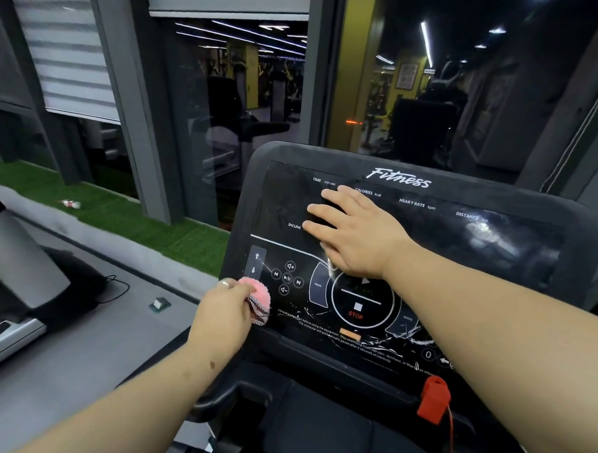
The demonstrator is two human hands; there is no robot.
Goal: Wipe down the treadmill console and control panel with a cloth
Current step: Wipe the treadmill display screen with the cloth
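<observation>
Left hand: my left hand (223, 310) pinches a bunched pink fluffy cloth (257, 301) against the lower-left control panel (322, 296).
Right hand: my right hand (355, 228) lies flat, fingers spread, holding nothing, bracing the glossy black treadmill console (516, 242).
Technique: I'd sweep lightly, avoiding the START and STOP buttons.

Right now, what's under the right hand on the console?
The right hand lies flat on the console, between the TIME and INCLINE labels. The display beneath the palm is covered. The left hand holds the cloth.
</observation>
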